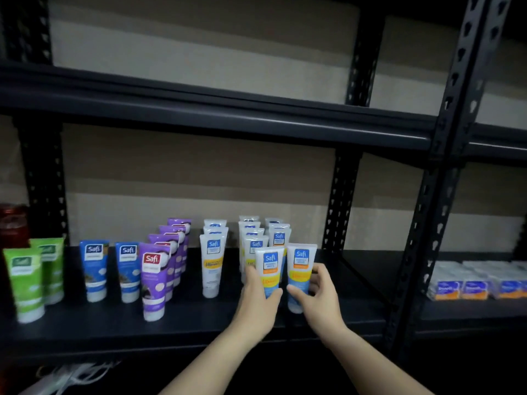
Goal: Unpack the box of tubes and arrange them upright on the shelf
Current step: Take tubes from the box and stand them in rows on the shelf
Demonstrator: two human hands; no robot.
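Shelf (199, 326) room lies open in front of the rows and to the right, up to the black post (413, 252). The left hand (258, 302) grips one white tube (269, 269) and the right hand (319, 297) another (300, 273), both upright at the front of the right-hand rows. The packs (479, 283) in the next bay are too blurred to read.

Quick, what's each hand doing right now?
Left hand: grips a white tube.
Right hand: grips the neighbouring white tube.
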